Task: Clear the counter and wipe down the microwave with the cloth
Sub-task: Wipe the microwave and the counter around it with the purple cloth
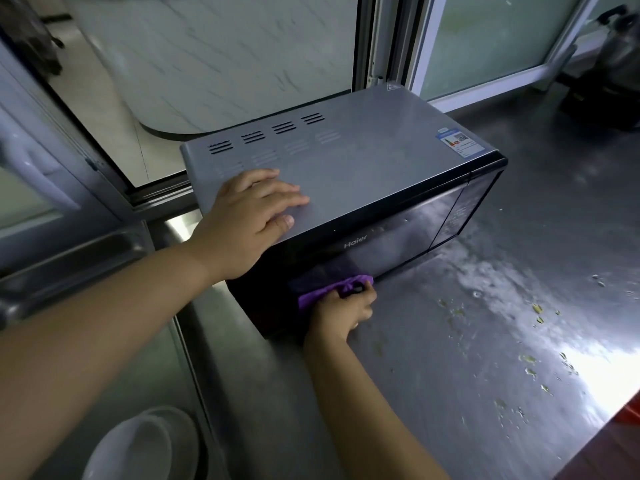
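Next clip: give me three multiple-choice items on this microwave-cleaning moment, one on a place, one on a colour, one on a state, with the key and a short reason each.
1. Where does the left hand lie?
A. Flat on the grey top of the black-fronted microwave
B. In the white bowl
C. On the window

2. What colour is the crumpled cloth?
A. Yellow
B. Purple
C. White

3. What is the state of the steel counter?
A. Spotless
B. Covered with plates
C. Strewn with small greenish scraps

Key: 1 A, the palm rests on the top panel; 2 B, the right hand presses a purple cloth low on the door; 3 C, bits dot the counter at right.
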